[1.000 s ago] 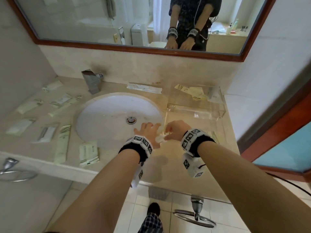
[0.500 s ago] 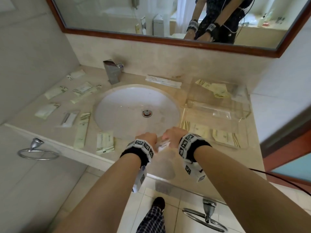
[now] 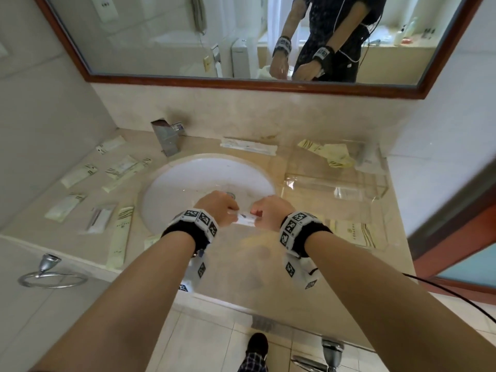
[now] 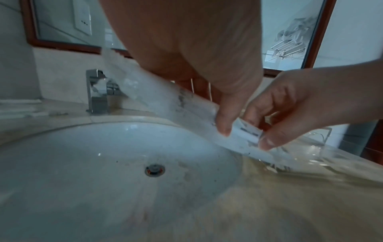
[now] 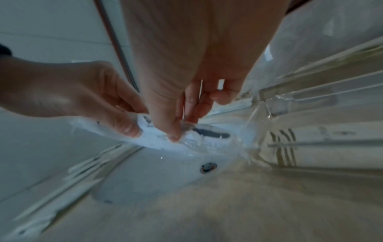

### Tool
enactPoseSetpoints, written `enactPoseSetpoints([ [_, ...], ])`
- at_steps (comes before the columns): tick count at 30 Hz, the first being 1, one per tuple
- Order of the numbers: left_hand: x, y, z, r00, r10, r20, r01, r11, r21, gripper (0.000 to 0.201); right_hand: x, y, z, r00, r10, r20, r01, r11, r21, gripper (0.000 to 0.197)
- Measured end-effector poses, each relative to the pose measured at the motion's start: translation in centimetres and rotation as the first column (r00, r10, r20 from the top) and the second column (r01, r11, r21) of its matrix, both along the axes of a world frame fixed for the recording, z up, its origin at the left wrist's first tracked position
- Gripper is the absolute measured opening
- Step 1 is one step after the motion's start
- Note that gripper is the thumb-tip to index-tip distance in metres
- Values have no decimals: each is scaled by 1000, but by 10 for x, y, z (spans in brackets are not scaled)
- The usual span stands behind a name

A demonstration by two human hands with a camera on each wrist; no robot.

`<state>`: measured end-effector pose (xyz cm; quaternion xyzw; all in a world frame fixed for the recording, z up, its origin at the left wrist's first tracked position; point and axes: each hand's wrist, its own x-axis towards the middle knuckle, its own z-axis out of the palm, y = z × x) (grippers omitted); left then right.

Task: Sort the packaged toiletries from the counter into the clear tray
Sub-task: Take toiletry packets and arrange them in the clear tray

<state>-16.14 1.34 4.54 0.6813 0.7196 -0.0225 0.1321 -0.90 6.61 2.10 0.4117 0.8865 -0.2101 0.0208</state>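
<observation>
Far left on the beige counter (image 3: 241, 277): a loose scatter of cream and white packets (image 3: 77, 175), flat, most lying apart from one another, with a long cream sachet (image 3: 119, 234) nearest the front edge. Just beside them, behind the white sink (image 3: 204, 175), a square chrome faucet (image 3: 166, 140). Behind the sink's right rim, a long white wrapped item (image 3: 248, 146) flat by the wall. Over the sink's front rim, left hand (image 3: 217, 210) and right hand (image 3: 269, 213) close together, sharing 1 small clear-and-white plastic packet (image 3: 245, 218) held off the counter. Left thumb (image 4: 225, 121) and fingers pinching the packet's left part; right thumb (image 4: 267, 141) and fingertips (image 5: 174, 131) pinching its right end; both sets of fingers narrow and curled, nothing else in either hand. Contents of the packet too blurred to tell. Further right, the clear tray (image 3: 375, 181) on the counter near the wall, with 2 yellowish packets (image 3: 332, 154) in its back part. In front of the tray, a cream packet (image 3: 354, 232) with dark stripes flat on the counter.
</observation>
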Motion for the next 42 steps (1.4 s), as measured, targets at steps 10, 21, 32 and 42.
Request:
enactPoseSetpoints([
  [10, 62, 93, 10, 977, -196, 82, 189, 978, 87, 25, 92, 74, 24, 950, -310, -31, 312, 948, 66, 21],
  [21, 138, 169, -36, 900, -436, 22, 437, 899, -39, 28, 172, 108, -14, 836, -545, 61, 546, 838, -2, 26],
  [32, 136, 175, -51, 805, -520, -285, 542, 840, -1, 22, 157, 117, -41, 815, -578, 37, 579, 816, -13, 24],
  [42, 134, 174, -54, 872, -396, -288, 402, 915, -41, 20, 146, 116, -43, 809, -588, 15, 586, 808, 54, 20],
])
